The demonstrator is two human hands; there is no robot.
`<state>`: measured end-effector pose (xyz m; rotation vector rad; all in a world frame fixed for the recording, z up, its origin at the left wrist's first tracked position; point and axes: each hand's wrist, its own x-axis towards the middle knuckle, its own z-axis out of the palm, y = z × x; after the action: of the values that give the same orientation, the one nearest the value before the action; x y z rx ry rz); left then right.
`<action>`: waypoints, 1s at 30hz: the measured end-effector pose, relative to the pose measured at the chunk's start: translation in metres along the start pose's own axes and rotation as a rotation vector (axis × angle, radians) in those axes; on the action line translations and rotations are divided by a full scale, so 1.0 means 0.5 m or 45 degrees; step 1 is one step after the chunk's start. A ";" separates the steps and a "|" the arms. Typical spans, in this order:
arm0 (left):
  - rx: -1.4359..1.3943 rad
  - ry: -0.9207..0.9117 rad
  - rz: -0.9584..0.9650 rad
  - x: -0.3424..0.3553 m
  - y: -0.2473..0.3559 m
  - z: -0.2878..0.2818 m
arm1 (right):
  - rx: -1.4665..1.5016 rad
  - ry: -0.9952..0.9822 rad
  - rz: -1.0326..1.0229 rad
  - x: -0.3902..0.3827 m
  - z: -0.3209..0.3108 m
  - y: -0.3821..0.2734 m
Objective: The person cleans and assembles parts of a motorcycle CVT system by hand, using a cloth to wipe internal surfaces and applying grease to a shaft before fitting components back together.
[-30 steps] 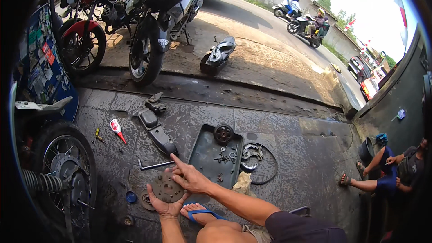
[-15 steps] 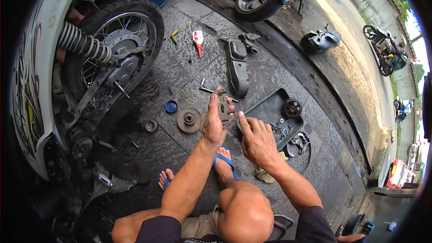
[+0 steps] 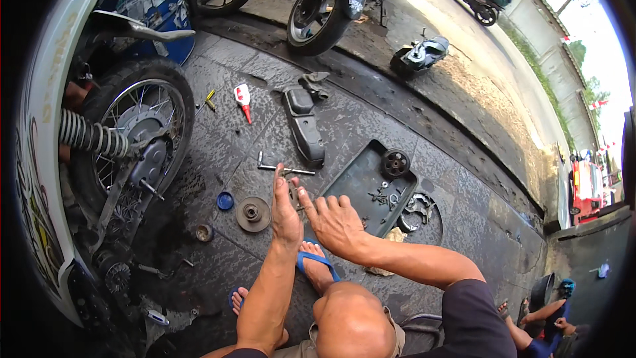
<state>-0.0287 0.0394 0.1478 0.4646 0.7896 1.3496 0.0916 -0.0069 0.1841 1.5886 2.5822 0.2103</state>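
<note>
My left hand (image 3: 287, 217) is raised with fingers pointing up and closed on a greasy metal clutch plate (image 3: 292, 189), which shows nearly edge-on. My right hand (image 3: 336, 224) comes in from the right, fingers stretched and a little apart, its index fingertip at the plate's edge. Its thumb is mostly hidden. Just left of my left hand, a round metal pulley disc (image 3: 253, 214) with a raised hub lies on the floor. A T-handle wrench (image 3: 286, 168) rests beyond my fingertips.
A dark tray (image 3: 361, 185) holds a black clutch drum (image 3: 395, 162) and small bolts. Further out lie a black cover (image 3: 305, 126), a white-red bottle (image 3: 243, 101) and a blue cap (image 3: 225, 200). The motorbike's rear wheel (image 3: 136, 129) stands at left. Another person (image 3: 553, 325) sits at lower right.
My view has swung, so the floor items appear further left. My right index finger has come in against the clutch plate, which has turned more edge-on in my left hand.
</note>
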 end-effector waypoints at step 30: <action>0.867 -0.401 0.523 -0.021 0.042 -0.037 | 0.460 0.220 -0.032 0.011 -0.129 0.028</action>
<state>-0.0570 0.0306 0.1529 1.4029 0.9081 1.3043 0.0910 0.0000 0.2497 1.7124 2.9030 -0.1373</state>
